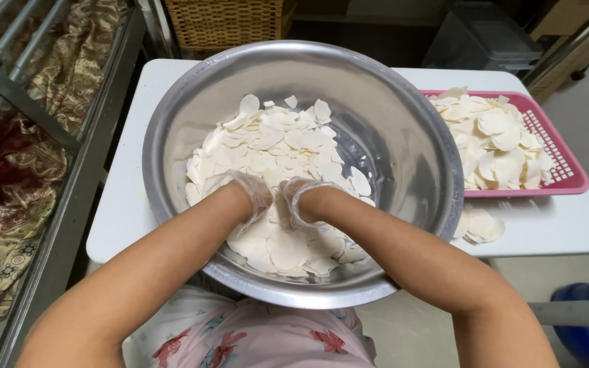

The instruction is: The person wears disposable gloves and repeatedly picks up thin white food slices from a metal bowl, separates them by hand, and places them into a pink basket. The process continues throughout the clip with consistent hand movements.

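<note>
Digging into pale, thin round slices (274,146) heaped in a large steel bowl (403,123), the gloved left hand (240,194) and right hand (301,199) sit side by side. Whether either is spread or closed, I cannot tell; the fingers are buried. More slices fill a pink plastic basket (567,174) on the white worktop (124,204).

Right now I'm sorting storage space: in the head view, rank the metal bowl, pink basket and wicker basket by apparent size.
1. metal bowl, clearly largest, though nearest the camera.
2. pink basket, partly hidden behind the bowl.
3. wicker basket, farther away and cut off by the frame, so its place against the pink one is unsure.
</note>
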